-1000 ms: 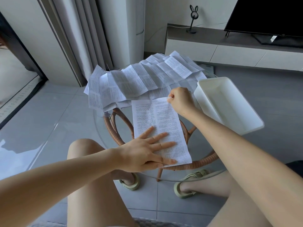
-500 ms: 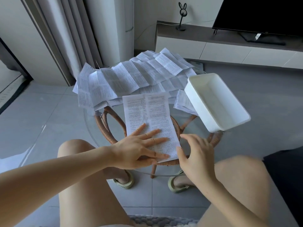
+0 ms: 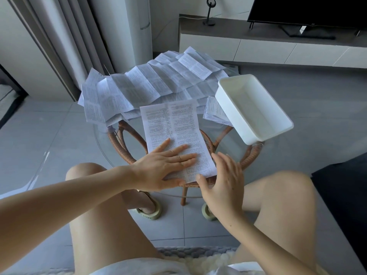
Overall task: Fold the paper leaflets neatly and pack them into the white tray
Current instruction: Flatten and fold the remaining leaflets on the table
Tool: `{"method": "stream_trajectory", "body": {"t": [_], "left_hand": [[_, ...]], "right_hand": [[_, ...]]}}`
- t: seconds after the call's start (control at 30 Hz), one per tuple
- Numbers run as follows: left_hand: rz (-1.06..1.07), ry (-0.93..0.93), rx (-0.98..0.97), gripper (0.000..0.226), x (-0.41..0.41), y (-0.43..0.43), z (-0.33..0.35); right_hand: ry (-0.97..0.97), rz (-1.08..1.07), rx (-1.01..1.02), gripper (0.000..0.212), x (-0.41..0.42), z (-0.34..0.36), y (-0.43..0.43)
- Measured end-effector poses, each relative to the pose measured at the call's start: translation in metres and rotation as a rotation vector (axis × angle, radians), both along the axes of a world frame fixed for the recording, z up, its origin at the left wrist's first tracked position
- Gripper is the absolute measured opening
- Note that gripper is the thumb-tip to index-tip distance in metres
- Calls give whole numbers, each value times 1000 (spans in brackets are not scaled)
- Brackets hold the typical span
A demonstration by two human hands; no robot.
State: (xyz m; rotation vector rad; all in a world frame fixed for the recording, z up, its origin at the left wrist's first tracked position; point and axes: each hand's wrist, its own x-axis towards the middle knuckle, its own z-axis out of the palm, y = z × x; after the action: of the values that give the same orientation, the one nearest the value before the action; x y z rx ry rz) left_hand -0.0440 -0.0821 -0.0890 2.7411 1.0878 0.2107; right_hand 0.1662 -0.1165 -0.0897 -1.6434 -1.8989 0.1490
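Leaflet [image 3: 174,126]: centre of frame, lying flat on the glass table [image 3: 103,132], print up
Left hand [image 3: 168,165]: fingers straight and spread, pressing down the leaflet's lower half
Right hand [image 3: 222,181]: wide open, holding nothing, thumb at the leaflet's lower right corner
White tray [image 3: 228,110]: right of centre, at the table's edge
Unfolded pile [image 3: 151,82]: upper centre, creased and overlapping
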Motion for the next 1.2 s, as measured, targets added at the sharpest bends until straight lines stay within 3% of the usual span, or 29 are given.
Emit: {"method": "stream_trajectory", "body": {"t": [0.17, 0.5, 0.57, 0.63, 0.77, 0.97, 1.2], "left_hand": [[-35, 5, 23, 52, 2, 0, 1], [-45, 20, -21, 46, 4, 0, 6], [-41, 14, -16, 46, 3, -1, 5], [-35, 5, 0, 46, 1, -1, 4], [-28, 10, -8, 48, 3, -3, 6], [-86, 176, -100, 59, -2, 2, 17], [-61, 100, -180, 56, -34, -11, 16]], "right_hand": [[155, -7, 14, 42, 13, -3, 4], [405, 10, -137, 65, 23, 0, 17], [333, 49, -57, 55, 25, 5, 10], [89, 196, 117, 35, 23, 10, -5], [-216, 457, 214, 30, 13, 4, -24], [-283, 504, 193, 31, 29, 0, -15], [-204, 485, 173, 31, 41, -1, -10]]}}
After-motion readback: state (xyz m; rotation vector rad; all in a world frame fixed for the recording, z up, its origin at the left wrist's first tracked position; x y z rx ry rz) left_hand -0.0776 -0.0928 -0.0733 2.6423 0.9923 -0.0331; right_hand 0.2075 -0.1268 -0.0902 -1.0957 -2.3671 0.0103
